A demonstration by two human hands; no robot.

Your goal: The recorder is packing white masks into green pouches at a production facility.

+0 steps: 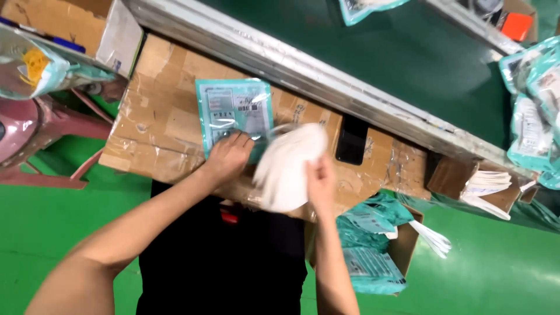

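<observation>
My left hand (228, 156) presses on the near corner of a flat teal and clear plastic pouch (234, 111) that lies on a cardboard work surface (163, 125) wrapped in tape. My right hand (321, 184) grips a stack of white folded masks (289, 166) from below, tilted and held just right of the pouch's open edge. The masks touch or overlap the pouch's corner; whether they are inside it I cannot tell.
A dark green conveyor belt (373, 46) with a metal rail (303, 70) runs beyond the cardboard. A black phone (351, 140) lies near the rail. Filled teal pouches (534, 111) pile at right, a box of pouches (373, 251) sits below, loose masks (487, 186) in a small box.
</observation>
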